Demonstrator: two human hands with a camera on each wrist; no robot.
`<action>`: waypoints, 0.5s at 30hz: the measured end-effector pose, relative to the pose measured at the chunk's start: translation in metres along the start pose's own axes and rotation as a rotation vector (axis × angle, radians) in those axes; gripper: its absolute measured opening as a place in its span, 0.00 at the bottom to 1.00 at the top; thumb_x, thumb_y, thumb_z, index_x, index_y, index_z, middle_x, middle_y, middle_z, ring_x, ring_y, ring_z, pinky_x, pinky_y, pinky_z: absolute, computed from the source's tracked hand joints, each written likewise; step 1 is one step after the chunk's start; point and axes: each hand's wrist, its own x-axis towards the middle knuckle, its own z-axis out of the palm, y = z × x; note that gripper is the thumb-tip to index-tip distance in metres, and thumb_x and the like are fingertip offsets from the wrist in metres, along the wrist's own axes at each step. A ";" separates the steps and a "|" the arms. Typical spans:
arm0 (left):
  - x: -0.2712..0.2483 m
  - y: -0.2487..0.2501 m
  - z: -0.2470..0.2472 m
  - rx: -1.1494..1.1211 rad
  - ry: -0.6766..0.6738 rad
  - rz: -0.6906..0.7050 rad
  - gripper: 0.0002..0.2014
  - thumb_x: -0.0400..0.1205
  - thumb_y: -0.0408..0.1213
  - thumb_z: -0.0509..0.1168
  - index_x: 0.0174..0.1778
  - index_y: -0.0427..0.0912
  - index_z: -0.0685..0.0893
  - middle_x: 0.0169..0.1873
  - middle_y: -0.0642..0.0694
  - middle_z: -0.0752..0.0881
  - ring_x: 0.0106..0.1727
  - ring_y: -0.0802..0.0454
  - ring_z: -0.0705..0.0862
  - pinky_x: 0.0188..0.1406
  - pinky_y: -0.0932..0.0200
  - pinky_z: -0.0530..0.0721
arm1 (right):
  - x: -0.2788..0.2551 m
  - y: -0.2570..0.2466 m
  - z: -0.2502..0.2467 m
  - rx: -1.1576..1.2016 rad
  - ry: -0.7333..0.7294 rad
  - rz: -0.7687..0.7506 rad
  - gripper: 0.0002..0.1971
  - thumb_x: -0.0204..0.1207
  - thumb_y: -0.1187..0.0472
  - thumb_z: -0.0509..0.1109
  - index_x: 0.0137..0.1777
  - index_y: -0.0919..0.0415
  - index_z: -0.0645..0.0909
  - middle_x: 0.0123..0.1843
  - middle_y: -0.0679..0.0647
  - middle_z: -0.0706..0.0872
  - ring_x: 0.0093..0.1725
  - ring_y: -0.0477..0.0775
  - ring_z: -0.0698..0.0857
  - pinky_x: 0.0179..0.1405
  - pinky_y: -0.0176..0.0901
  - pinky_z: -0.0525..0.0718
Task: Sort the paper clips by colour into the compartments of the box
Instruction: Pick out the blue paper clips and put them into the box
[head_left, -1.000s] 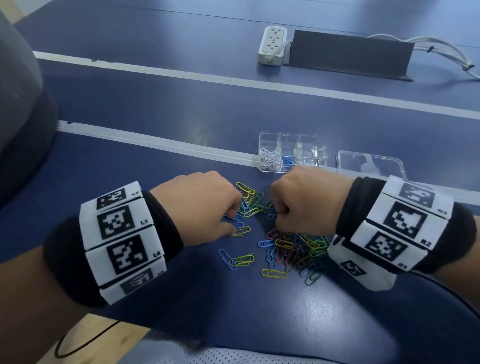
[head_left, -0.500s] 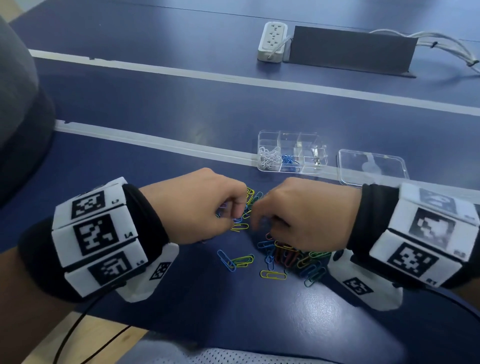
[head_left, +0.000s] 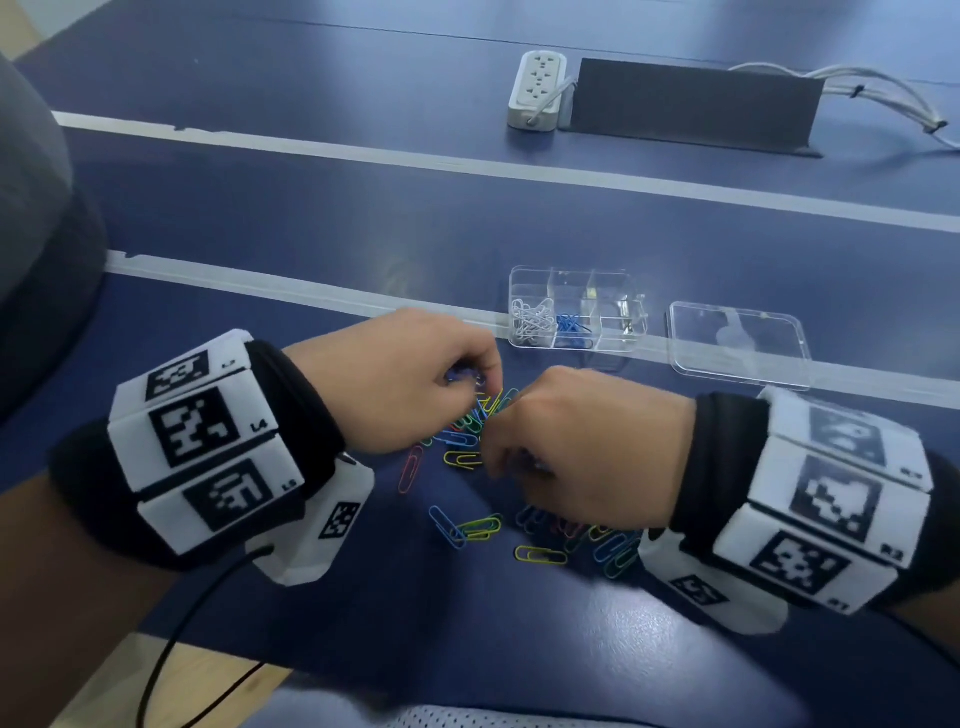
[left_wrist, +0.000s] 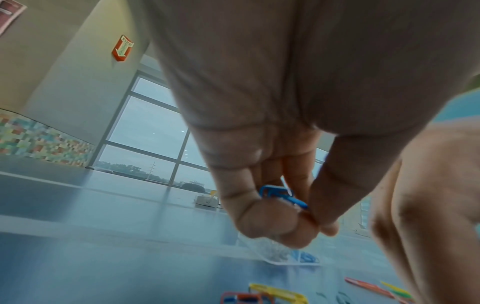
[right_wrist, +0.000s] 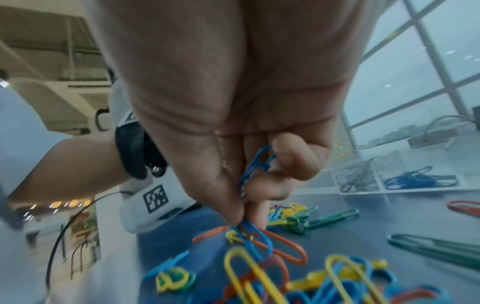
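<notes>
A pile of coloured paper clips (head_left: 467, 457) lies on the blue table between my hands. My left hand (head_left: 462, 374) hovers at the pile's far left edge, its curled fingers holding blue clips (left_wrist: 280, 195). My right hand (head_left: 493, 457) is over the pile, holding blue clips (right_wrist: 257, 164) against the palm while thumb and forefinger pinch another blue clip (right_wrist: 253, 236) in the heap. The clear compartment box (head_left: 615, 291) stands just beyond, with white clips (head_left: 530, 317) in its left cell and blue clips (head_left: 571, 327) in the adjacent one.
The box's clear lid (head_left: 740, 345) lies to its right. A white power strip (head_left: 537, 85) and a dark cable cover (head_left: 691, 104) with white cables sit at the far side. Pale tape lines (head_left: 260, 283) cross the table. A black cord (head_left: 171, 644) hangs from my left wrist.
My left hand has lifted off the pile and moved up and right with blue clips in it. My right hand shifted slightly left and down into the heap.
</notes>
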 end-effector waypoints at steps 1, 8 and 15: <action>0.003 0.001 -0.001 -0.002 0.031 0.005 0.10 0.80 0.34 0.59 0.46 0.53 0.84 0.25 0.56 0.76 0.30 0.69 0.75 0.30 0.77 0.70 | -0.001 0.002 -0.004 0.005 0.030 -0.003 0.12 0.71 0.61 0.62 0.50 0.47 0.84 0.41 0.52 0.83 0.43 0.58 0.82 0.48 0.49 0.84; 0.025 0.010 -0.010 -0.014 0.088 0.022 0.10 0.80 0.36 0.61 0.50 0.53 0.85 0.27 0.62 0.76 0.29 0.75 0.76 0.30 0.82 0.69 | -0.005 0.017 -0.018 0.097 0.077 0.069 0.12 0.73 0.61 0.65 0.47 0.45 0.88 0.26 0.41 0.80 0.29 0.42 0.77 0.39 0.32 0.76; 0.039 0.016 -0.009 -0.009 0.076 0.031 0.11 0.80 0.35 0.62 0.49 0.53 0.88 0.23 0.60 0.75 0.28 0.76 0.76 0.27 0.83 0.69 | -0.006 0.052 -0.018 0.770 -0.011 0.263 0.10 0.76 0.71 0.66 0.45 0.59 0.87 0.27 0.52 0.87 0.23 0.45 0.84 0.32 0.35 0.87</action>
